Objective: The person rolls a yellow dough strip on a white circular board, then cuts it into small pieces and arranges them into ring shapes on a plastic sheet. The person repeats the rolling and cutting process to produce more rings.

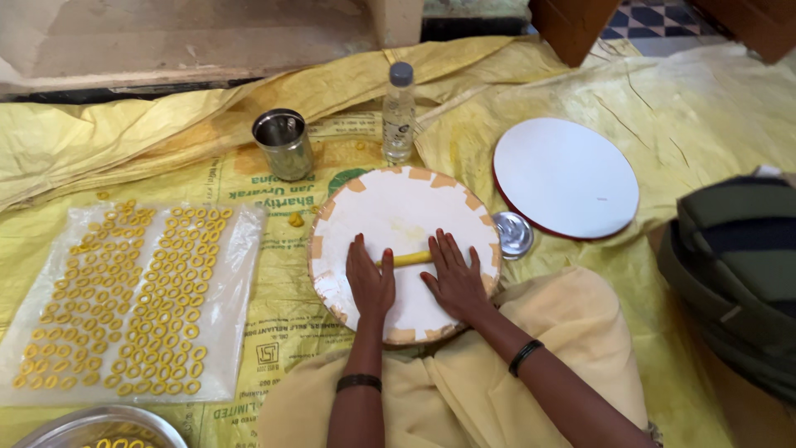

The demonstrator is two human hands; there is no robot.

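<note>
Yellow sheeting (680,108) covers the floor — I see both hands, left hand (369,278) and right hand (454,278), flat, apart, pressing a dough roll (409,259) on the round board (398,207).

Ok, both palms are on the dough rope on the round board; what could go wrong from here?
1. The dough rope is thin and pressed under the left hand and right hand; uneven pressure might snap or flatten it.
2. The board seems to rest partly on the lap, so it could tip.
3. The bottle and steel cup stand just beyond the board; a forward push may knock them over.
</note>
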